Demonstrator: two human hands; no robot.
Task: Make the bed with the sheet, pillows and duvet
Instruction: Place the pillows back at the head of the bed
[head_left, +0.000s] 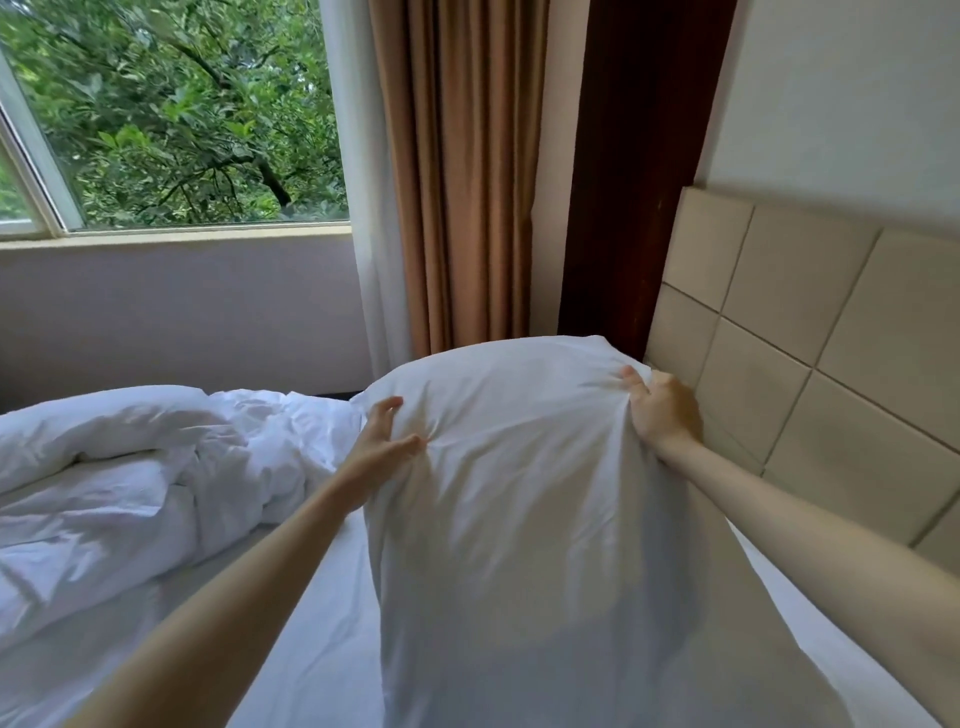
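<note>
While both arms are stretched forward over the bed, a white pillow (545, 493) is held up between the two hands, close in front of the camera and just beside the tan panelled headboard (810, 332). The pillow's right upper edge is gripped by the right hand (660, 410), whose fingers are curled into the bunched fabric. The left side of the pillow is touched by the left hand (382, 441), whose fingers are spread and fairly straight, with the thumb pressed into the cloth. A white sheet (322, 623) is seen stretched across the mattress beneath the arms. A crumpled white duvet (130, 478) is heaped on the left part of the bed, toward the window (171, 114). Brown curtains (462, 171) are hung between the window and the headboard.
</note>
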